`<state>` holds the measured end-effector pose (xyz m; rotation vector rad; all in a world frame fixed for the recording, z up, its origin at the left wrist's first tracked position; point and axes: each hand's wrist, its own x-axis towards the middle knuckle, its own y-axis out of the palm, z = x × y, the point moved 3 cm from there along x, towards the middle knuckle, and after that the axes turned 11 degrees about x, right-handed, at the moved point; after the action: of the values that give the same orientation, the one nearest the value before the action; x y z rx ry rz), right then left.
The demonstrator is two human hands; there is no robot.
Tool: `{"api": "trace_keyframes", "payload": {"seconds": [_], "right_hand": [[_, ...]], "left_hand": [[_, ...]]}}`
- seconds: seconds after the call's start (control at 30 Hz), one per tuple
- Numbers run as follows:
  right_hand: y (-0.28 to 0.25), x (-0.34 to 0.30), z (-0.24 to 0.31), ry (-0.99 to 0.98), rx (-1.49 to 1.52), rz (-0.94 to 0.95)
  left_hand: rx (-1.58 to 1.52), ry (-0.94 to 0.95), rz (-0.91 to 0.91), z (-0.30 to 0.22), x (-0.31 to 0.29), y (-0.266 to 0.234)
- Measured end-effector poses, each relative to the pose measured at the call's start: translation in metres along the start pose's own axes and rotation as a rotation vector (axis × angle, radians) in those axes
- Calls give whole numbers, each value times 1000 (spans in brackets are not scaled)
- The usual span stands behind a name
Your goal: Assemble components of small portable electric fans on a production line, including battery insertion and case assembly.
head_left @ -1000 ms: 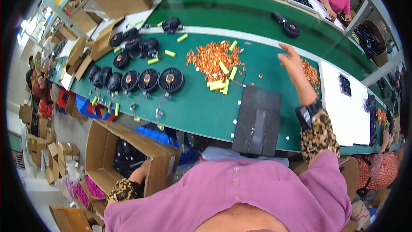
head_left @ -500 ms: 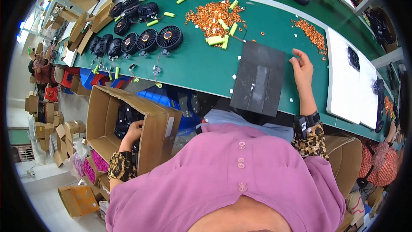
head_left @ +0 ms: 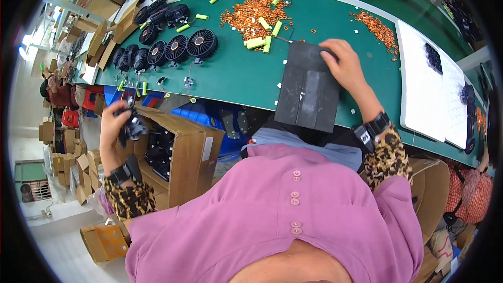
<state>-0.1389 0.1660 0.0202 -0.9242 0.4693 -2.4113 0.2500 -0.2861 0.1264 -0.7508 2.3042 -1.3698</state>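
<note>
My left hand [head_left: 112,120] is closed round some black plastic parts [head_left: 134,126], raised above the left side of an open cardboard box [head_left: 191,162]. More black parts [head_left: 159,152] lie inside that box; their exact kind is hard to make out. My right hand [head_left: 343,65] is over the upper right corner of a dark flat pad [head_left: 287,91], thumb apart from the bent fingers, with nothing visible in it. The pad reaches past the near edge of the green table. Beyond its far edge lie several yellow-green battery cells [head_left: 255,43].
Round black fan heads [head_left: 202,44] stand in rows at the left of the green table [head_left: 236,78]. Copper-coloured rings lie in a large pile [head_left: 246,18] and a smaller pile [head_left: 380,30]. White foam sheets [head_left: 422,99] lie at the right. A blue bin [head_left: 201,118] is under the table.
My left hand has come up out of the cardboard box with black plastic parts in it. My right hand has moved left, from beside the dark pad to over its far corner.
</note>
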Motion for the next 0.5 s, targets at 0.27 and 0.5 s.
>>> {"api": "trace_keyframes", "payload": {"seconds": [0.27,0.5], "right_hand": [[53,33,-13,35,-174,338],[50,28,-15,38,-266,254]], "left_hand": [[309,654,120,-208,107,133],[470,723,193,-226,131,182]]}}
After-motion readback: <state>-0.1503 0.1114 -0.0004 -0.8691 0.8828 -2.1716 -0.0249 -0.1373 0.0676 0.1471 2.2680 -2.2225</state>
